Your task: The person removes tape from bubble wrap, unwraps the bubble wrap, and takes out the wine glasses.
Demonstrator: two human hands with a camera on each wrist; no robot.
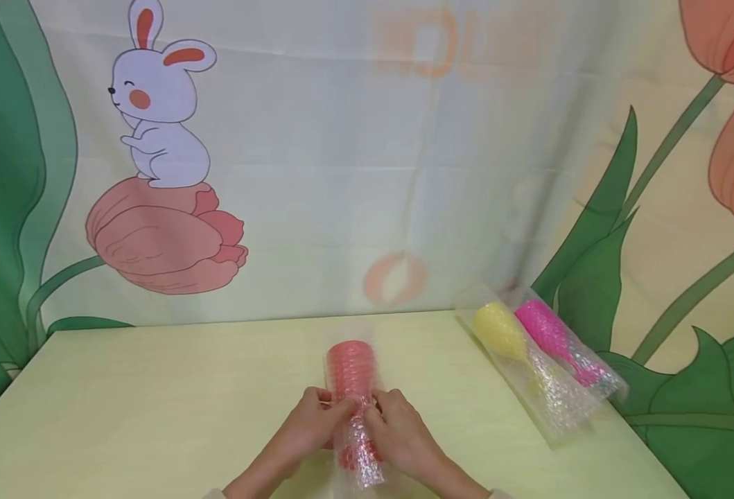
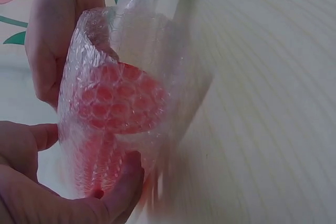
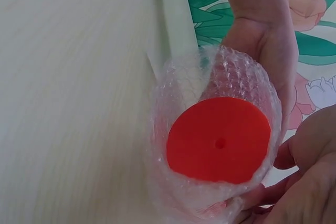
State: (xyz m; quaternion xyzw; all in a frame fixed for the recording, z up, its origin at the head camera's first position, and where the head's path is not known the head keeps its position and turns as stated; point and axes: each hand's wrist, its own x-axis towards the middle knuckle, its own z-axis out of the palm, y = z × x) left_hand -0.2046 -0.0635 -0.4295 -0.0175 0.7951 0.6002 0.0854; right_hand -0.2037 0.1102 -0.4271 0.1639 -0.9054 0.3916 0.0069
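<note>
Upright in front of me, a red object with a narrow waist and flared ends [image 1: 351,367] is wrapped in bubble wrap [image 1: 367,473]. My left hand [image 1: 307,426] grips the wrapped object at its waist from the left, thumb pressed into the wrap. From the other side my right hand [image 1: 404,433] pinches the wrap at about the same height. A flat red round end [image 3: 220,140] with a small dimple shows inside the loose wrap in the right wrist view. The left wrist view shows the wrap [image 2: 121,103] standing open past that end.
At the table's right edge lie two more bubble-wrapped objects of similar shape, one yellow [image 1: 497,329] and one pink [image 1: 541,326]. The pale table [image 1: 154,402] reaches back to a cloth backdrop [image 1: 317,208] printed with a rabbit and tulips.
</note>
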